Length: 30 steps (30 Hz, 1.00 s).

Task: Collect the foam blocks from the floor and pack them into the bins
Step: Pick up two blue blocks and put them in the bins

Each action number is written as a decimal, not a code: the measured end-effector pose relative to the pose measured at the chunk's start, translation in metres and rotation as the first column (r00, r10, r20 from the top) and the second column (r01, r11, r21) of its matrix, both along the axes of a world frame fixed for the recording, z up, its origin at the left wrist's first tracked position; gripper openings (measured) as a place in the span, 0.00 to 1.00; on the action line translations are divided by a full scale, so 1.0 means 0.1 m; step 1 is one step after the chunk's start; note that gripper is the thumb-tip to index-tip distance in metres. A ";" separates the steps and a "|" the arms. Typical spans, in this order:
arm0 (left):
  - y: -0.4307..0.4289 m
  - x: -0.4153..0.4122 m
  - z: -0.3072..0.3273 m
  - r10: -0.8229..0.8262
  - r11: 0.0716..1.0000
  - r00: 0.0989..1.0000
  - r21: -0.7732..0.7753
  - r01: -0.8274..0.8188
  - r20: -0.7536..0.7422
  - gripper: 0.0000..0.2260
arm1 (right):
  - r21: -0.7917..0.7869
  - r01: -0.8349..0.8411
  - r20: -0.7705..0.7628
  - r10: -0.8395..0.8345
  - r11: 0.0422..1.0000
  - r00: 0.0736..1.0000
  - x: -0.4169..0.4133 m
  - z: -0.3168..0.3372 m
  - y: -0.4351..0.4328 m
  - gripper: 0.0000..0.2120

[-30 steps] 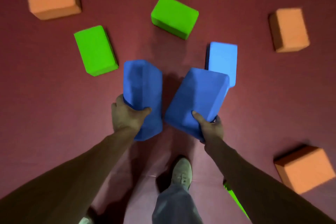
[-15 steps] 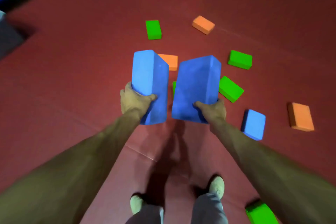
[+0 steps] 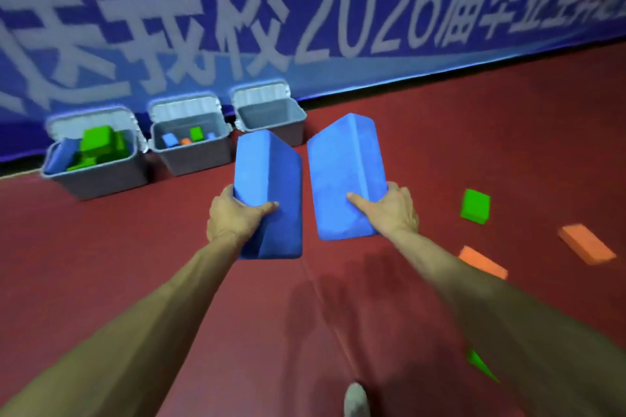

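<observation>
At near centre, the left hand (image 3: 237, 217) clamps 1 blue block (image 3: 271, 186) between fingers and thumb, and the right hand (image 3: 389, 213) grips a 2nd blue block (image 3: 345, 173); both are carried, not yet binned. Far left stand 3 open bins (image 3: 98, 179): 2 partly filled, the rightmost bin (image 3: 271, 113) apparently empty. At right, a green block (image 3: 475, 206) and 2 orange blocks (image 3: 482, 261) lie uncollected.

Person's left hand (image 3: 237, 218) grips one blue foam block (image 3: 267, 176), right hand (image 3: 391, 213) grips a second blue block (image 3: 345, 173), held side by side and just apart. Ahead, three grey bins line a blue banner (image 3: 305, 10). The left bin (image 3: 101, 179) is piled with green blocks, the middle bin (image 3: 200, 159) holds a few, and the right bin (image 3: 267, 115) is partly behind the held blocks. A green block (image 3: 475, 206) and two orange blocks (image 3: 586, 243) lie on the red floor (image 3: 135, 264).
</observation>
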<state>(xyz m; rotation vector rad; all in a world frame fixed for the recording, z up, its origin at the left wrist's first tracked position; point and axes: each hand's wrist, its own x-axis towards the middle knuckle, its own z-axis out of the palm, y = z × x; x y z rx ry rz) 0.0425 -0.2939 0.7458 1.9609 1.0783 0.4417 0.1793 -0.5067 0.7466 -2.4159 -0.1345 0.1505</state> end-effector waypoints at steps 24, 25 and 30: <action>4.50 1.05 -0.21 0.328 0.941 0.909 0.005 -0.338 -0.257 0.27 | -0.187 -0.382 -0.093 0.371 0.905 0.924 1.76 -0.48 5.05 0.39; 4.70 1.07 -0.22 0.331 0.941 0.906 0.018 -0.339 -0.263 0.27 | -0.197 -0.391 -0.093 0.380 0.899 0.920 1.80 -0.49 5.28 0.39; 5.87 1.11 -0.33 0.340 0.939 0.907 0.044 -0.340 -0.248 0.28 | -0.261 -0.413 -0.140 0.389 0.873 0.911 1.88 -0.59 6.48 0.39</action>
